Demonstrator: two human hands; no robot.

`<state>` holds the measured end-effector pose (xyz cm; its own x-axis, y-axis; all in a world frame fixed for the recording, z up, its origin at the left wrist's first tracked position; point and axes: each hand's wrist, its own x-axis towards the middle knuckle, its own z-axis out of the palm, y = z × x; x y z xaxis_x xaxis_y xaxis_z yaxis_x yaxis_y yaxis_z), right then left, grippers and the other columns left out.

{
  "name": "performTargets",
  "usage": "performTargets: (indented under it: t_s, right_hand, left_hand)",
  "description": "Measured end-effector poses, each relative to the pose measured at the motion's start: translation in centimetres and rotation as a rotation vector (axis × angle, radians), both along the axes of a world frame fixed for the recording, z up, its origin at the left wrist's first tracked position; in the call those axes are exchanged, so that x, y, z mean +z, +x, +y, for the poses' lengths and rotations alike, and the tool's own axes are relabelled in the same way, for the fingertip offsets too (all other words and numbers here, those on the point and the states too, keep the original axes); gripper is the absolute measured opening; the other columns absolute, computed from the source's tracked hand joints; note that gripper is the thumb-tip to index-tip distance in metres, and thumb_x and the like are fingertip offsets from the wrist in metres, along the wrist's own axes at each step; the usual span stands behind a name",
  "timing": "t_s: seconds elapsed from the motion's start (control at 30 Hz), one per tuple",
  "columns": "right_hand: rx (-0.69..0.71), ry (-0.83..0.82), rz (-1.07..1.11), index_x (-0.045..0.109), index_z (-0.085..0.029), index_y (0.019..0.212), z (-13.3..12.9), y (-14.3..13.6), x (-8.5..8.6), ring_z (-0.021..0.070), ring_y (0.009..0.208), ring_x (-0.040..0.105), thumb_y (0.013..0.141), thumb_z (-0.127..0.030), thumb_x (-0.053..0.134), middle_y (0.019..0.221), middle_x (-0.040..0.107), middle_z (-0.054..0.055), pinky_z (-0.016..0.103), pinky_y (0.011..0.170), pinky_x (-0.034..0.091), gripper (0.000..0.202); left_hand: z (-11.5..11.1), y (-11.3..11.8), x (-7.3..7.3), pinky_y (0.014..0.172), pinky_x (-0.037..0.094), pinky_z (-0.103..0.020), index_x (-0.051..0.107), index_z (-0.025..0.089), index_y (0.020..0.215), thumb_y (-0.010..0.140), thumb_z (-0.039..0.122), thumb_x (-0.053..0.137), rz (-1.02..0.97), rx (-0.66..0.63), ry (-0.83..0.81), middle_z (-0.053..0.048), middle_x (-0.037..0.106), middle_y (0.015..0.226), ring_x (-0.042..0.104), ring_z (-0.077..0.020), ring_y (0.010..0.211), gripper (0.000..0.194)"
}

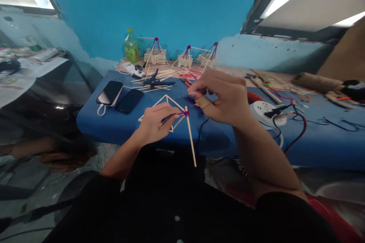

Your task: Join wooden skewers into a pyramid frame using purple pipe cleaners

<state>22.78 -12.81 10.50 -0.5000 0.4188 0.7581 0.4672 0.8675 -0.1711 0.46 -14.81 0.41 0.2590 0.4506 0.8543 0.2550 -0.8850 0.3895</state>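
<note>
My left hand (156, 123) pinches a stick frame (159, 100) made of thin pale wooden sticks, close to a corner wrapped in purple thread (186, 113). From that corner a longer wooden stick (191, 140) slants down toward me, past the table's front edge. My right hand (222, 96) is raised to the right of the corner, thumb and fingers closed on the thread, which runs up taut from the wrapping. A tan band circles one of its fingers. Part of an orange-tipped object shows beneath this hand, mostly hidden.
On the blue table (94, 121) lie two phones (129, 100), dark clamp-like pliers (155, 80) and loose sticks (164, 72). Stick models (155, 56) and a green bottle (131, 47) stand by the wall. A white power strip (264, 113) with cables sits at right.
</note>
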Motion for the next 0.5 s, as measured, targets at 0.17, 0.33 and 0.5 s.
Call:
performTargets:
  t_s: [0.17,0.33,0.5]
  right_hand:
    - [0.239,-0.004,-0.327,0.077,-0.029,0.096,0.1,-1.7,2.9,0.0168,0.083,0.068,0.106,-0.023,0.057,0.093,0.076,0.0,0.034,0.076,0.054,0.023]
    - [0.34,-0.162,-0.222,0.078,-0.024,0.088,3.4,-1.2,1.9,0.0148,0.071,0.063,0.1,-0.018,0.074,0.081,0.074,0.0,0.033,0.07,0.05,0.014]
    - [0.224,-0.211,0.023,0.08,-0.022,0.086,2.9,-0.2,-1.9,0.0125,0.062,0.058,0.098,-0.019,0.078,0.072,0.069,-0.001,0.029,0.057,0.044,0.013]
  left_hand:
    - [-0.3,0.0,1.4,0.076,0.062,-0.024,0.08,0.02,0.107,0.107,0.016,0.068,0.061,-0.026,0.095,-0.004,0.084,0.094,0.078,-0.0145,0.085,0.013]
    - [-0.6,-0.6,2.0,0.066,0.056,-0.022,0.082,0.021,0.103,0.101,0.013,0.076,-0.036,-0.064,0.125,-0.001,0.081,0.085,0.069,-0.0105,0.069,0.01]
    - [0.7,-0.8,0.8,0.05,0.035,-0.02,0.082,0.02,0.095,0.096,0.016,0.082,-0.354,-0.052,-0.024,0.003,0.064,0.068,0.046,-0.0059,0.052,0.004]
